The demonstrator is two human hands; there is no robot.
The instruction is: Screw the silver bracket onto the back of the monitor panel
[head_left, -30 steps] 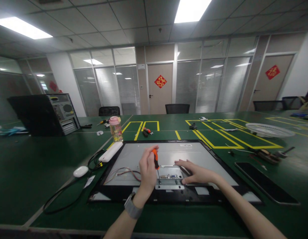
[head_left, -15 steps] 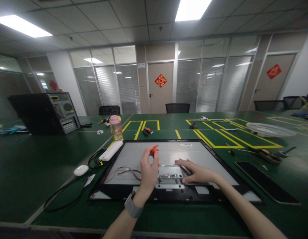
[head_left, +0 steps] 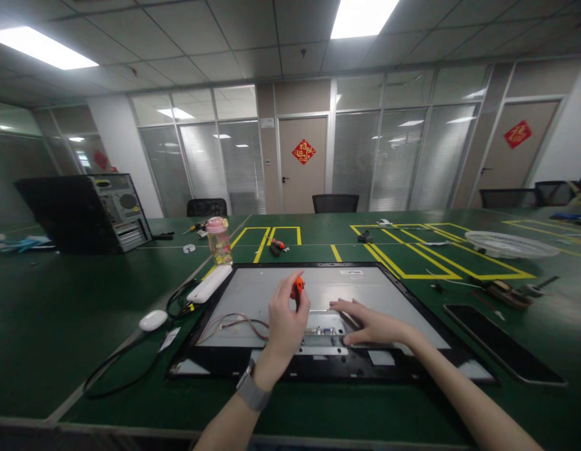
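A monitor panel (head_left: 252,291), silver with a black frame, lies flat on the green table. My left hand (head_left: 286,322) is closed around a screwdriver (head_left: 298,286) with an orange and black handle, held above the metal bracket (head_left: 321,351) at the panel's near middle. Its shaft and tip are hidden behind the hand. On the bracket's right side rests my right hand (head_left: 375,327), fingers spread and holding nothing. Connector ports (head_left: 326,331) show between the two hands. Thin coloured wires (head_left: 234,319) run across the panel to the left of my left hand.
A black phone (head_left: 501,343) lies to the panel's right. On the left are a white adapter (head_left: 210,284), a black cable (head_left: 116,393), a pink-lidded bottle (head_left: 219,241) and a computer case (head_left: 78,213). Pliers (head_left: 276,246) lie beyond the panel.
My left hand has shifted slightly right and turned, showing more of the screwdriver's orange and black handle. The right hand stays in place.
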